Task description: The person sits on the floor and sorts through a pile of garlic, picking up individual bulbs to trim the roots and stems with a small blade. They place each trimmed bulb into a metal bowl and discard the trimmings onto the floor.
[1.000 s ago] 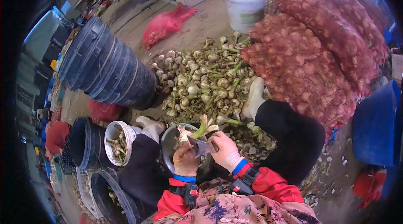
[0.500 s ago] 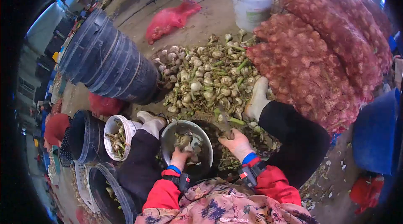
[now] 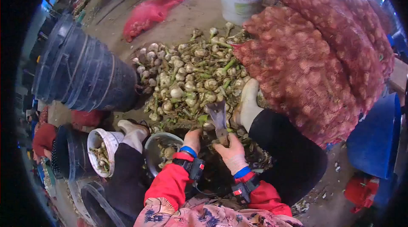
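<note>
My right hand (image 3: 231, 152) is closed around the handle of a short tool with a broad, flared metal blade (image 3: 218, 115), which points away from me. Beside it, my left hand (image 3: 193, 140) is curled at the near edge of a heap of garlic bulbs (image 3: 189, 76) with stalks and dirt on them. What the left fingers hold, if anything, is hidden. A metal bowl (image 3: 149, 152) with some garlic in it stands between my legs, partly behind my left forearm.
Large red mesh sacks of garlic (image 3: 297, 61) fill the right side. On the left stand stacked dark buckets (image 3: 85, 65) and a white bucket (image 3: 114, 142) of garlic pieces. A blue tub (image 3: 374, 137) is at right; a pink mesh bag (image 3: 148, 14) lies behind the heap.
My left hand has moved out of the bowl, forward and right to the heap's edge beside my right hand. The blade now points more plainly forward. The whole view has shifted.
</note>
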Demonstrator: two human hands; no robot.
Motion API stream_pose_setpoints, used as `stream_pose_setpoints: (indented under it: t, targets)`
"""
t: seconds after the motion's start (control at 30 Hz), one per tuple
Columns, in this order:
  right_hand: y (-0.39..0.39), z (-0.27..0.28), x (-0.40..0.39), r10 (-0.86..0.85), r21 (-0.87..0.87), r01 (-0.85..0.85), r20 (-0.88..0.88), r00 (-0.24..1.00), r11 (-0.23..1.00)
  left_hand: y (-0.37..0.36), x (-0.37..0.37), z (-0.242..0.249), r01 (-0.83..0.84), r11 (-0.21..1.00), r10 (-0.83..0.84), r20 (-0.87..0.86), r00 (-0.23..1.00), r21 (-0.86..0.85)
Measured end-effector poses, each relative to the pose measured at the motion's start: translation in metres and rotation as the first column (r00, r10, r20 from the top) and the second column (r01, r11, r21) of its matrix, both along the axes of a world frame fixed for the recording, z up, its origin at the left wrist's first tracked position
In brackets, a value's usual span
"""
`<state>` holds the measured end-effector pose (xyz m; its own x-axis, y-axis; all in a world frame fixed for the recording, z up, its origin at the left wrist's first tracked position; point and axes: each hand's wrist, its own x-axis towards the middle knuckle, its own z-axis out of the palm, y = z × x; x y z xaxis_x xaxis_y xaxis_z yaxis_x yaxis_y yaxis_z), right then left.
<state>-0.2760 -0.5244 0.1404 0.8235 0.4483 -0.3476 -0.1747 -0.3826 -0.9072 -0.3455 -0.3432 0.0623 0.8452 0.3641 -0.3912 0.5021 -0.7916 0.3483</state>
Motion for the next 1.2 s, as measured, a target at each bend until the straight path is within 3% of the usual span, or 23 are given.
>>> stream_pose_setpoints:
  t: [0.03, 0.07, 0.1, 0.13, 0.17, 0.2, 0.23, 0.33, 0.4, 0.47, 0.5, 0.57, 0.63, 0.7, 0.77, 0.8, 0.83, 0.9, 0.93, 0.97, 1.03, 1.07, 1.2]
  targets:
    - [0.002, -0.002, 0.001, -0.065, 0.054, 0.068, -0.059, 0.996, 0.996, -0.008, 0.013, -0.014, 0.005, 1.000, -0.005, 0.000, 1.000, -0.014]
    - [0.002, -0.016, 0.000, -0.056, 0.074, 0.053, 0.046, 0.997, 0.996, -0.018, 0.026, -0.027, -0.372, 0.805, 0.408, -0.024, 0.913, -0.463]
    - [0.003, -0.017, 0.000, -0.056, 0.063, 0.053, 0.048, 0.997, 0.997, -0.022, 0.037, -0.044, -0.571, 0.302, 0.697, -0.232, 0.678, -0.763]
    - [0.006, -0.013, 0.001, -0.058, 0.081, 0.062, -0.049, 0.997, 0.995, -0.013, 0.037, -0.090, -0.412, 0.701, 0.446, -0.094, 0.890, -0.582]
    - [0.009, -0.007, 0.002, -0.059, 0.097, 0.073, -0.146, 0.988, 0.993, -0.013, 0.043, -0.127, -0.414, 0.694, 0.447, -0.098, 0.889, -0.590]
    - [0.012, 0.002, 0.005, -0.087, 0.137, 0.114, -0.190, 0.978, 0.984, -0.014, 0.049, -0.158, -0.622, 0.227, 0.713, -0.306, 0.630, -0.750]
    - [0.014, 0.001, 0.007, -0.084, 0.129, 0.109, -0.188, 0.978, 0.986, -0.016, 0.054, -0.166, -0.610, -0.307, 0.766, -0.570, 0.298, -0.731]
    - [0.014, 0.012, 0.007, -0.135, 0.197, 0.186, -0.245, 0.960, 0.963, -0.019, 0.055, -0.159, -0.680, -0.294, 0.856, -0.501, 0.126, -0.672]
    - [0.013, 0.039, 0.015, -0.167, 0.324, 0.355, -0.488, 0.857, 0.877, -0.018, 0.046, -0.131, -0.715, -0.280, 0.896, -0.441, 0.044, -0.641]
    - [0.008, 0.050, 0.019, -0.115, 0.355, 0.343, -0.529, 0.841, 0.870, -0.023, 0.027, -0.075, -0.196, 0.318, 0.831, 0.173, 0.529, -0.928]
    - [0.005, 0.053, 0.019, -0.064, 0.382, 0.330, -0.566, 0.822, 0.863, -0.026, 0.023, -0.032, -0.200, 0.326, 0.829, 0.177, 0.531, -0.924]
    - [0.002, 0.043, 0.014, -0.013, 0.408, 0.275, -0.539, 0.842, 0.871, -0.028, 0.020, 0.055, -0.103, -0.114, 0.888, -0.148, 0.436, -0.988]
    - [0.003, 0.022, 0.004, 0.065, 0.356, 0.023, -0.232, 0.971, 0.934, -0.017, -0.007, 0.093, -0.083, -0.079, 0.838, -0.111, 0.534, -0.993]
    - [0.002, 0.016, -0.004, 0.076, 0.384, 0.030, -0.259, 0.963, 0.923, -0.010, -0.032, 0.119, -0.066, -0.050, 0.777, -0.081, 0.624, -0.997]
    - [-0.004, 0.014, -0.010, 0.166, 0.208, -0.148, -0.070, 0.984, 0.967, -0.011, -0.052, 0.137, -0.079, 0.152, 0.698, 0.050, 0.714, -0.985]
    - [-0.003, 0.029, -0.013, 0.199, 0.052, -0.208, 0.137, 0.970, 0.977, -0.017, -0.059, 0.144, -0.061, 0.199, 0.678, 0.092, 0.729, -0.978]
    - [-0.004, 0.041, -0.016, 0.198, 0.055, -0.207, 0.133, 0.971, 0.977, -0.018, -0.071, 0.143, -0.066, 0.202, 0.678, 0.091, 0.730, -0.977]
    - [-0.007, 0.058, -0.024, 0.506, -0.179, -0.475, 0.235, 0.830, 0.861, -0.014, -0.091, 0.137, -0.016, 0.596, 0.482, 0.341, 0.807, -0.803]
    - [-0.008, 0.062, -0.032, 0.567, -0.275, -0.506, 0.232, 0.790, 0.818, -0.019, -0.093, 0.135, 0.006, 0.437, 0.526, 0.261, 0.809, -0.900]
    - [-0.009, 0.064, -0.039, 0.566, -0.274, -0.505, 0.234, 0.790, 0.818, -0.021, -0.100, 0.130, 0.008, 0.438, 0.525, 0.263, 0.809, -0.899]
    - [-0.012, 0.069, -0.048, 0.630, -0.303, -0.553, 0.339, 0.698, 0.776, -0.027, -0.110, 0.126, 0.022, 0.630, 0.459, 0.395, 0.796, -0.776]
    - [-0.012, 0.072, -0.050, 0.658, -0.328, -0.573, 0.304, 0.688, 0.751, -0.030, -0.112, 0.123, 0.011, 0.558, 0.546, 0.376, 0.749, -0.830]
    - [-0.013, 0.073, -0.057, 0.699, -0.365, -0.600, 0.288, 0.655, 0.712, -0.041, -0.108, 0.142, -0.073, 0.626, 0.562, 0.384, 0.732, -0.776]
